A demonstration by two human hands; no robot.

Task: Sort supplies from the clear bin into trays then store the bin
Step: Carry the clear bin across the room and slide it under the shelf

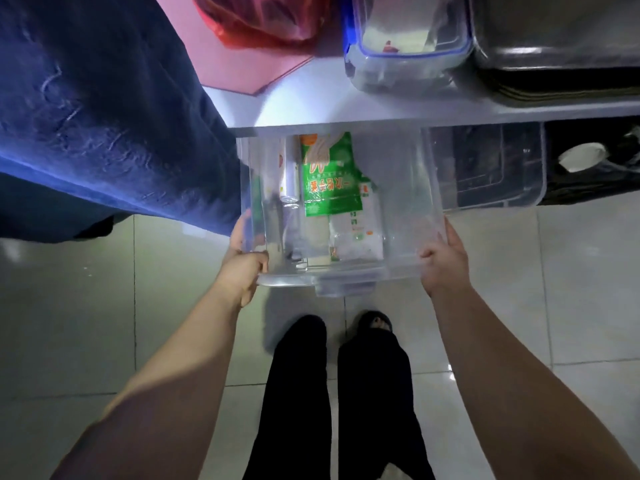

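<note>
A clear plastic bin (401, 265) sits partly under the white tabletop edge (346, 116), above the tiled floor. My left hand (242, 268) grips its near left corner, fingers curled over the rim. My right hand (443, 261) grips the near right corner the same way. Inside the bin lie a green packet of disposable gloves (329, 178), a white packet (356, 233) beneath it, and a roll of clear bags (289, 178) along the left wall.
On the tabletop stand a clear lidded container with blue clips (405, 60), a red plastic bag (256, 22) on a pink sheet, and a dark metal tray (561, 53). A second clear bin (491, 168) sits under the table at right. Blue cloth (104, 116) hangs at left. My feet stand below the bin.
</note>
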